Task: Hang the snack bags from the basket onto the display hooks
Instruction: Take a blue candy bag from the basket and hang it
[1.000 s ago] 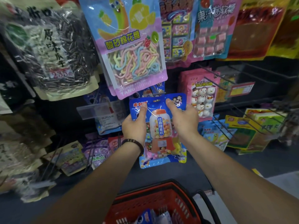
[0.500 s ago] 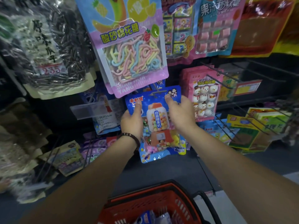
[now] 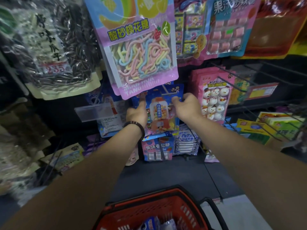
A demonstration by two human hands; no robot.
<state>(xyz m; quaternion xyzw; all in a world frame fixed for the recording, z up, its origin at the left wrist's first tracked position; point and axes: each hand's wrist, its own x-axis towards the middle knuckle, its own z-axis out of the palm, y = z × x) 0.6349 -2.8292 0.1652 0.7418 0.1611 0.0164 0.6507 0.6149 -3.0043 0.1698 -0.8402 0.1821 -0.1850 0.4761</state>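
A blue snack bag [image 3: 160, 112] printed with a candy machine is held against the display wall, its top tucked under a hanging pink bag of rope candy [image 3: 141, 52]. My left hand [image 3: 137, 112] grips the bag's left edge, thumb pointing up. My right hand [image 3: 187, 107] pinches its upper right corner. A thin display hook [image 3: 166, 92] shows at the bag's top middle; whether the bag hangs on it I cannot tell. The red basket [image 3: 166, 206] sits low in front of me with several more bags [image 3: 154, 224] inside.
Packed snack bags hang all around: sunflower seeds [image 3: 54, 52] at left, a pink snowman marshmallow bag [image 3: 214, 98] at right, blue and pink bags [image 3: 157, 148] below. Bare wire hooks [image 3: 235, 82] stick out at right, with yellow-green boxes [image 3: 265, 130] further right.
Both hands have carried the blue bag upward and further in toward the wall, so its top now sits under the pink rope candy bag. The bags below it have come into view.
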